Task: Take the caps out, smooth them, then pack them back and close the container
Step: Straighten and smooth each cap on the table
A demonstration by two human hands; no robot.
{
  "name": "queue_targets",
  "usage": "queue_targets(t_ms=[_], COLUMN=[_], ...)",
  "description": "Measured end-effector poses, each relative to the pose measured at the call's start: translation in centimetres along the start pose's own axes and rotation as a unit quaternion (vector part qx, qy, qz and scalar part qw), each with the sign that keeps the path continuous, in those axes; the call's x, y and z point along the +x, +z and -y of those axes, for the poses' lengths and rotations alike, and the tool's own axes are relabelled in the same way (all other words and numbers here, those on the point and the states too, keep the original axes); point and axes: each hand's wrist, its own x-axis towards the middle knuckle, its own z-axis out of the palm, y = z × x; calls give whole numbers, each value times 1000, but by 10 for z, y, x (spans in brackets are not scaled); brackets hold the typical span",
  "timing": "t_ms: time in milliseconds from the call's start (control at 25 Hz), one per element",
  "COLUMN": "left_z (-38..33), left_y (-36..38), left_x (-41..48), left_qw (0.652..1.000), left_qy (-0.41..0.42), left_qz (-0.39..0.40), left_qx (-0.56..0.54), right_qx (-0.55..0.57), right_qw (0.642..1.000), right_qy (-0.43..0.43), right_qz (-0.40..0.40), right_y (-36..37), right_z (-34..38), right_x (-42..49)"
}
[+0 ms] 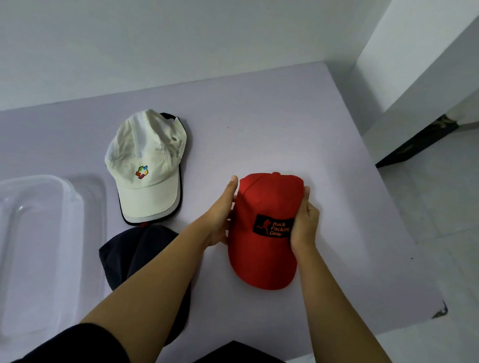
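Red cap [266, 229] lies on the lavender table [266, 120], brim towards the person, right of the other caps and well apart from the clear container [8, 191] at the left edge. It looks light and soft: the cloth crown should dent under any pressure and spring only partly back, while the brim is likely the one stiff part. The two sides of the crown, low down near the patch, seem the best places to hold it for smoothing, and the brim for carrying.

Both forearms reach forward, bare, converging on the cap. The left hand [221, 211] stands on edge against the crown's left side, fingers nearly straight and pressing inward. The right hand [305, 221] wraps the crown's right side, fingers curled over the cloth beside the patch.

A white cap [145, 162] lies further left, and a dark cap [129, 255] lies partly under the left forearm.
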Motion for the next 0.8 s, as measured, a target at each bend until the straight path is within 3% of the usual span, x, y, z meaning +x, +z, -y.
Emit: queue_targets(t_ms=[120, 240, 400, 440, 560, 640, 720, 800], left_z=[3, 5, 9, 9, 11, 13, 14, 14], left_y=[1, 1, -2, -3, -3, -6, -6, -4], left_x=[2, 9, 18, 18, 16, 18, 18, 16], left_qw=[999, 998, 964, 961, 989, 989, 989, 989], left_qy=[-7, 46, 124, 140, 145, 138, 137, 149], left_qz=[10, 16, -104, -111, -5, 47, 56, 13], left_qx=[39, 31, 210, 210, 41, 4, -11, -18], right_qx=[-50, -63, -57, -56, -49, -50, -34, -8], right_qw=[999, 997, 998, 998, 997, 996, 997, 999], right_qy=[-12, -11, -15, -21, -57, -71, -66, -29], right_qz=[-16, -30, 19, 20, -8, -22, -8, 35], right_y=[1, 2, -1, -2, 1, 3, 5, 6], right_z=[0, -3, -9, -9, -8, -7, -5, -3], right_x=[-4, -3, 0, 0, 0, 1, -1, 0])
